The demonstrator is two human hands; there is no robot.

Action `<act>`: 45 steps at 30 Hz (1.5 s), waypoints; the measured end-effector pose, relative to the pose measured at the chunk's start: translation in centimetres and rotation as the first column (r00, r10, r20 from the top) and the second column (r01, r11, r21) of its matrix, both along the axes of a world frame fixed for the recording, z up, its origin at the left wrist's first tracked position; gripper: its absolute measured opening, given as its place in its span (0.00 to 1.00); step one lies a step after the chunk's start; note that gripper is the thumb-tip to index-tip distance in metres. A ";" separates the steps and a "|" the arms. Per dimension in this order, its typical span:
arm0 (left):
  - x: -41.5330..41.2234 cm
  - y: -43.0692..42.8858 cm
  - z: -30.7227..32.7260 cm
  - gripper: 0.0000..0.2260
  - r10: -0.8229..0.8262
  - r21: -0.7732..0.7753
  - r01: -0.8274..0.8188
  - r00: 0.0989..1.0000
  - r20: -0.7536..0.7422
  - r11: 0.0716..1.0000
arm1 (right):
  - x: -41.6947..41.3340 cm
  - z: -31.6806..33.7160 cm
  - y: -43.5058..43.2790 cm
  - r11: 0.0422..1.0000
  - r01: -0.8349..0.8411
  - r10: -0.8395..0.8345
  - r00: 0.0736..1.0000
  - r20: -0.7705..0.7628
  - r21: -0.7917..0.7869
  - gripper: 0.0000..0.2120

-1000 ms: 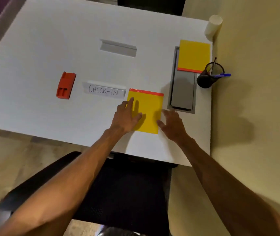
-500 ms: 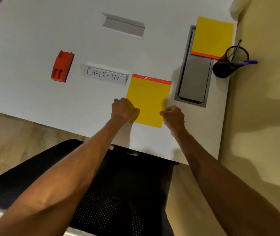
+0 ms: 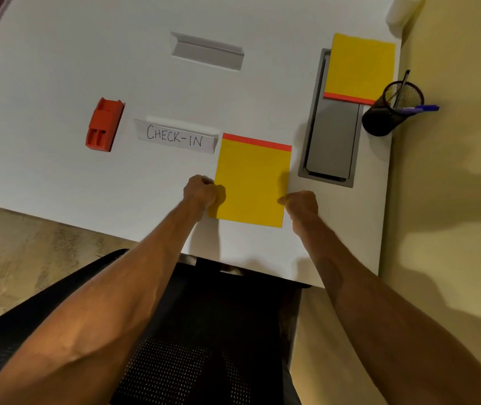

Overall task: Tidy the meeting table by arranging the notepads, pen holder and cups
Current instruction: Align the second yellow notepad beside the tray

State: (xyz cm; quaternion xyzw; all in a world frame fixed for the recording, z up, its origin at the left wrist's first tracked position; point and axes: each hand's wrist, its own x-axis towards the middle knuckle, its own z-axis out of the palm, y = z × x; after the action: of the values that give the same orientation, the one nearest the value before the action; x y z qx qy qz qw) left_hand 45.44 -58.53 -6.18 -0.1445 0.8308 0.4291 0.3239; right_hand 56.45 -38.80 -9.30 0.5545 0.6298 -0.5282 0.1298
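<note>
Head camera: the main risk, as I judge it, is a lopsided pull on the near yellow notepad with the red binding strip [image 3: 252, 182]. If one hand drags harder than the other, the pad could swing and knock the folded white card lettered CHECK-IN [image 3: 175, 136], whose right end sits just beside the pad's top left corner. The pad's near edge is also close to the front edge of the white table [image 3: 58, 68], so drawing it toward the body might slide it off. Farther off, the black mesh pen holder [image 3: 391, 112] stands right at the table's right edge with a purple pen jutting outward, and a careless reach could tip it over the side.

The left hand [image 3: 201, 194] is curled tight, its knuckles up, and grips the pad's left edge near the lower corner. The right hand [image 3: 302, 204] is curled too and touches the pad's right edge low down; whether it actually has hold of the edge I cannot tell. The pad lies flat between the two hands, its red strip pointing away from the person
</note>
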 end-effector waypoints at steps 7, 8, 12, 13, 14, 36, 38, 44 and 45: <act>-0.3 -1.1 -1.6 0.17 0.089 0.104 -0.088 0.996 -0.003 0.991 | 0.6 0.8 0.1 0.998 0.054 -0.057 0.994 -0.089 -0.038 0.12; -0.2 -1.1 -1.8 0.17 0.097 0.105 -0.096 0.995 -0.006 0.990 | 0.9 1.0 0.2 0.996 0.066 -0.072 0.990 -0.119 -0.052 0.12; 1.0 -0.4 -0.8 0.12 0.075 0.149 -0.076 0.997 0.011 0.986 | 3.2 2.2 1.0 0.996 0.087 -0.087 0.970 -0.228 -0.010 0.09; 1.7 0.1 -0.3 0.13 0.064 0.172 -0.067 0.998 0.024 0.983 | 3.8 2.7 1.3 0.997 0.075 -0.069 0.970 -0.232 0.018 0.10; 2.5 0.7 0.4 0.14 0.047 0.183 -0.052 0.998 0.032 0.982 | 4.6 3.1 1.7 0.997 0.058 -0.044 0.973 -0.226 0.059 0.12; 14.5 10.2 0.4 0.06 -0.295 0.057 0.292 0.953 0.063 0.955 | 18.0 3.0 6.5 0.845 -0.009 -0.023 0.998 0.052 0.535 0.11; 14.8 10.4 0.3 0.06 -0.302 0.031 0.301 0.952 0.057 0.953 | 18.2 2.7 6.6 0.848 -0.017 -0.010 0.999 0.047 0.530 0.10; 15.3 11.0 0.3 0.05 -0.322 -0.008 0.322 0.947 0.021 0.947 | 18.2 2.1 6.8 0.851 -0.065 0.030 0.997 0.075 0.520 0.06; 15.3 11.1 0.3 0.05 -0.321 -0.009 0.321 0.947 0.016 0.947 | 18.1 2.0 6.8 0.847 -0.077 0.040 0.996 0.081 0.526 0.06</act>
State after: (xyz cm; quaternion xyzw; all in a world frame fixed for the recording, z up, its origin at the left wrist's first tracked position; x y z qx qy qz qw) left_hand 60.78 -47.46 -5.86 -0.0124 0.8432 0.3650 0.3945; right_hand 74.59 -31.99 -7.31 0.5669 0.7625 -0.3117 0.0095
